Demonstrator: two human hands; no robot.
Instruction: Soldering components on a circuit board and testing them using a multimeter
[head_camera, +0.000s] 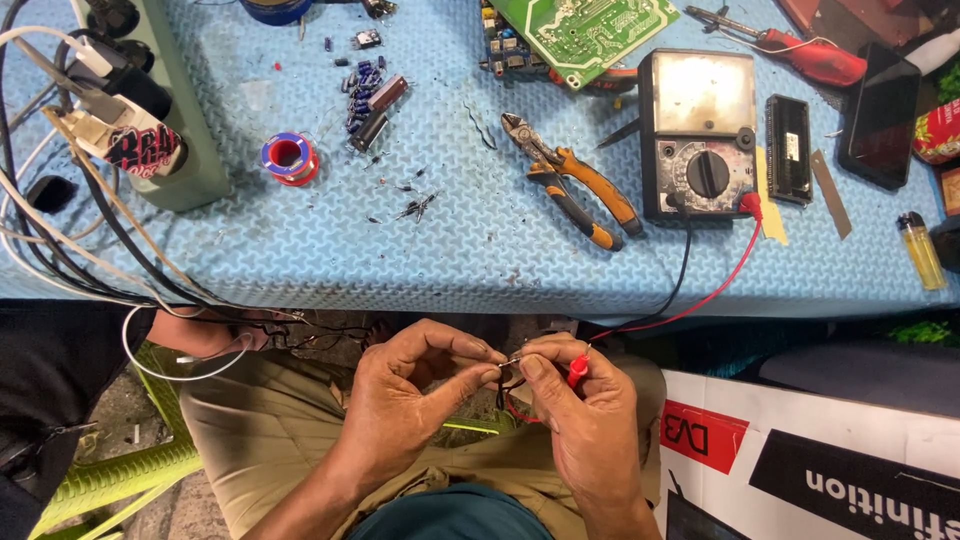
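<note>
Below the blue table edge (480, 290), left hand (405, 400) and right hand (585, 420) pinching a tiny component (513, 359) against red probe (577, 370) – fingertips meeting over the lap – likely to slip, since held only by fingertips, losing contact with the multimeter (698, 135) lead.

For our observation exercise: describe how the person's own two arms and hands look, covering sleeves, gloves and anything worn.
Both the left hand and right hand are bare, without gloves. The forearms show no sleeves, and no watch, ring or wristband is visible.
</note>
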